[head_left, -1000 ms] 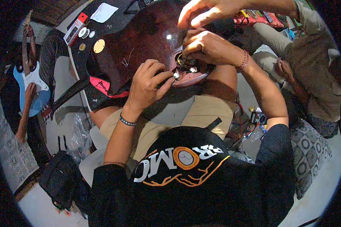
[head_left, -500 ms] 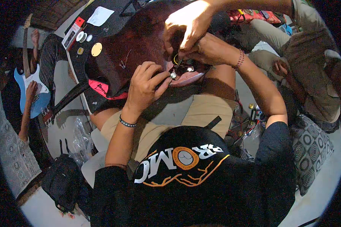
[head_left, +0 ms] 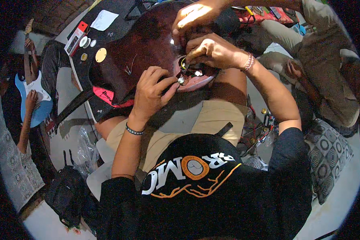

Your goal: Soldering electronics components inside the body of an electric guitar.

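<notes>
A dark red guitar body (head_left: pixel 142 42) lies across the lap, its pink-edged control cavity (head_left: pixel 194 82) open with yellow wire and white components inside. My left hand (head_left: pixel 152 88) has thumb and index finger closed at a small silver part (head_left: pixel 181 80) on the cavity's left side. My right hand (head_left: pixel 214 52) pinches a thin dark tool (head_left: pixel 186 66) that points down into the cavity; its tip is hard to make out. A co-worker's hand (head_left: pixel 190 20) reaches over the guitar just above my right hand, resting on or close to the body.
On the black mat (head_left: pixel 92 68) lie a solder spool (head_left: pixel 84 42), a white paper (head_left: pixel 104 20), a red-topped package (head_left: pixel 75 38) and a cream round plate (head_left: pixel 101 55). A person with a blue guitar (head_left: pixel 38 108) sits left. Another person (head_left: pixel 324 80) sits right, near tangled electronics (head_left: pixel 264 128).
The co-worker's hand has moved left and down over the guitar. My hands and the guitar have shifted slightly left in the view, with my fingers still at the cavity.
</notes>
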Tool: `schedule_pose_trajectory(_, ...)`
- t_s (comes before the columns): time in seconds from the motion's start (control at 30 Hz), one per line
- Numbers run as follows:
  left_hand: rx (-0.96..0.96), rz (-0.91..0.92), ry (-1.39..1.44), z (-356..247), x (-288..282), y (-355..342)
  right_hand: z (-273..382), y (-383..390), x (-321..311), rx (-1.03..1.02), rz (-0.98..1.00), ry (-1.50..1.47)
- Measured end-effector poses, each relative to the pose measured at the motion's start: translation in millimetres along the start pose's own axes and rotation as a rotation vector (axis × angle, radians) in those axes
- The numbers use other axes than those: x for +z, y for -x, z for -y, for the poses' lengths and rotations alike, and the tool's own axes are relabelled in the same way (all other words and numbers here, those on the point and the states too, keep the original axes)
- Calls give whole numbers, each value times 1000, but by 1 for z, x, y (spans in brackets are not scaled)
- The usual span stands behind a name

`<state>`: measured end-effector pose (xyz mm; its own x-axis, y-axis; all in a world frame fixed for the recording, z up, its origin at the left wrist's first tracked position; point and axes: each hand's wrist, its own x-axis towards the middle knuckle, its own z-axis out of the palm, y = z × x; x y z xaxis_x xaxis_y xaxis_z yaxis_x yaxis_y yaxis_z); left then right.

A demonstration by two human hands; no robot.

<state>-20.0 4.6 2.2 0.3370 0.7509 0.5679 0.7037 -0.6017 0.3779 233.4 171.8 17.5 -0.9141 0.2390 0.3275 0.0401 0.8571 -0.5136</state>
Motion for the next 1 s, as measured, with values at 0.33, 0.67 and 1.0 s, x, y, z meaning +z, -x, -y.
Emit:
schedule_pose_trajectory(0.33, 1, 10, 8, 2, -1, 0, -5, -1, 3, -48, -73, 302)
schedule_pose_trajectory(0.67, 1, 3, 32, 3, 0, -1, 10, -4, -4, -38, -69, 340)
schedule_pose_trajectory(1.0, 3, -5, 25, 5, 1, 3, -16, -19, -25, -166, 4, 105)
